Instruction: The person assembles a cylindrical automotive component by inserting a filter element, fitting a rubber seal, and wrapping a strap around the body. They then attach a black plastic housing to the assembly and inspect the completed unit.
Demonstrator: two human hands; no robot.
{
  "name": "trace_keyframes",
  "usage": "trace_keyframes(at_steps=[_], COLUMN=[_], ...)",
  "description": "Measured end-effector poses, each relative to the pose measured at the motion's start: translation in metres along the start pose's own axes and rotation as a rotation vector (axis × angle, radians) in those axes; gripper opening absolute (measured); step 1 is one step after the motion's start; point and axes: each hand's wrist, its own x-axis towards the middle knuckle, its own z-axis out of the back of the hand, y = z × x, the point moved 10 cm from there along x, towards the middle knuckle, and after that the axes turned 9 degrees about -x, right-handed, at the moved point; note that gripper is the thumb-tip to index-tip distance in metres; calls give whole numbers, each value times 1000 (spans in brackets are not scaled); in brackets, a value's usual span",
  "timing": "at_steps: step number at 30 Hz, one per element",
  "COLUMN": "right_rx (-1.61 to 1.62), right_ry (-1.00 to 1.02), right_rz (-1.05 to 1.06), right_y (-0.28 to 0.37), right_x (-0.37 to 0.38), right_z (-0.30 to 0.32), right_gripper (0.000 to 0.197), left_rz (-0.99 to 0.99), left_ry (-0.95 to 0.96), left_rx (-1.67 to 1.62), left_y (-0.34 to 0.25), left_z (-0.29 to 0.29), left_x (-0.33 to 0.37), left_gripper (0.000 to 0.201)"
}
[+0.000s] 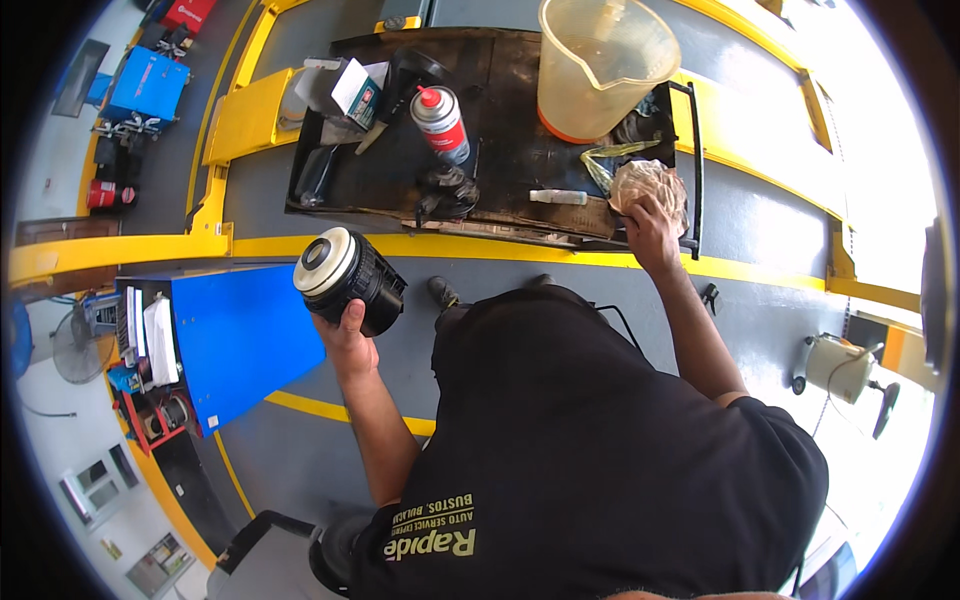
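Observation:
My left hand point(348, 335) is wrapped round a black cylindrical part point(375, 290) with a cream ring-shaped end, which looks like a filter housing. I hold it tilted, off to the left of the cart point(500, 100) and above the floor. At the cart's right end, my right hand point(652, 228) has its fingers closed on a crumpled brownish-white rag point(650, 188). Whether it is cloth or paper is hard to tell. Beside the rag lie a crumpled clear-yellowish plastic wrapper point(605, 165) and a small white tube point(558, 197).
A spray can point(440, 125), an opened box point(350, 92), a dark crumpled item point(447, 192) and a large translucent pitcher point(605, 75) stand on the cart. Yellow lift arms point(120, 250) flank it. A blue cabinet point(245, 345) is on the left, a wheeled machine point(842, 368) on the right.

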Motion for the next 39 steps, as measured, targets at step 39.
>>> trace_keyframes(at_steps=[39], right_rx=[77], right_ry=[650], right_rz=[-255], right_y=[233], right_x=[149], right_z=[-181], right_gripper=[85], left_rz=[250], left_ry=[202], left_rx=[-98], left_y=[-28], left_z=[58], left_x=[59], left_gripper=[80])
